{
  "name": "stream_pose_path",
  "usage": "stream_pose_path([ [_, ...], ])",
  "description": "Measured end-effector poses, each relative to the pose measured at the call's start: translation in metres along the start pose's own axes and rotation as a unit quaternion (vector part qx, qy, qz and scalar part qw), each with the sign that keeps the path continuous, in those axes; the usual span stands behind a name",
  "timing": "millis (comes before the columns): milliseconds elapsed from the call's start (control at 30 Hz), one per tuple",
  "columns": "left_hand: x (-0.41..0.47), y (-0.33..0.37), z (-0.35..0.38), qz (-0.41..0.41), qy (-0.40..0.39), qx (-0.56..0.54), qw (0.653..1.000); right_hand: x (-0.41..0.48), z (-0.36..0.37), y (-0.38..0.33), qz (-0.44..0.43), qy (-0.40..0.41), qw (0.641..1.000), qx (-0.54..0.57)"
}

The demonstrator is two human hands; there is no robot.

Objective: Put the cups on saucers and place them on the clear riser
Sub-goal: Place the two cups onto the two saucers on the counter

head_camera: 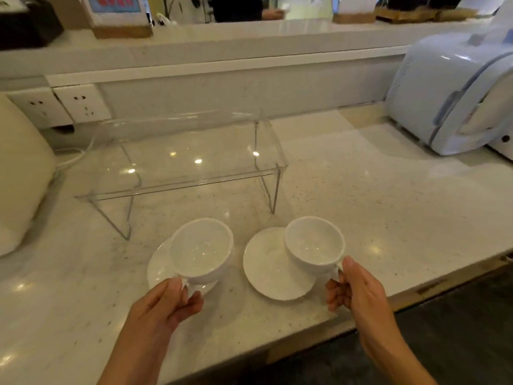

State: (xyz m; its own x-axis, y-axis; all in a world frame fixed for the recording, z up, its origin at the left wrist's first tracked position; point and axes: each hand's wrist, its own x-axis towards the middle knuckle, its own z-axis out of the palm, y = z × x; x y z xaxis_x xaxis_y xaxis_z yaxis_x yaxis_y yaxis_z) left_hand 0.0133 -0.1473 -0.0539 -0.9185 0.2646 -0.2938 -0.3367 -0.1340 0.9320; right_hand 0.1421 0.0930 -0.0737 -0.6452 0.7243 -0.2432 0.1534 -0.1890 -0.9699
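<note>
1. Cups and saucers, head view: two white cups are held over two white saucers on a pale stone table. The left cup (201, 250) sits over the far part of the left saucer (159, 269); whether it touches the saucer cannot be told. The right cup (315, 241) overlaps the right edge of the right saucer (270, 266), off its centre.

2. Behind them stands the clear riser (183, 157), empty, with thin legs and a glossy top. A pale blue appliance (449, 90) is well apart at the right.

3. Risks, as a judgement: the right cup is off centre, so letting go now could tip it off the saucer rim. Both cups hang from small handles only, so a loose pinch could let one swing or slip. The riser top is see-through and hard to judge, so a saucer set too near its front edge could slide off.

4. Hands: the left hand (169, 301) is closed in a pinch, thumb and fingers pressed on the left cup's handle. The right hand (352, 287) is likewise closed, thumb on top, fingers curled under, pinching the right cup's handle.
</note>
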Motion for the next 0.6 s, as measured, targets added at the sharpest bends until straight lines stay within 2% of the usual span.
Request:
stream_pose_path([
  [200, 0.005, 0.002, -0.024, -0.007, 0.042, 0.015, 0.999, -0.003, 0.02, 0.006, 0.014, -0.03, 0.999, -0.02],
  [333, 0.01, 0.001, -0.029, -0.01, 0.048, -0.001, 0.999, -0.004, 0.026, 0.005, 0.004, -0.026, 0.998, -0.061],
  [600, 0.013, -0.007, -0.032, -0.036, 0.056, 0.013, 0.998, -0.006, 0.028, 0.002, -0.021, -0.03, 0.997, -0.072],
])
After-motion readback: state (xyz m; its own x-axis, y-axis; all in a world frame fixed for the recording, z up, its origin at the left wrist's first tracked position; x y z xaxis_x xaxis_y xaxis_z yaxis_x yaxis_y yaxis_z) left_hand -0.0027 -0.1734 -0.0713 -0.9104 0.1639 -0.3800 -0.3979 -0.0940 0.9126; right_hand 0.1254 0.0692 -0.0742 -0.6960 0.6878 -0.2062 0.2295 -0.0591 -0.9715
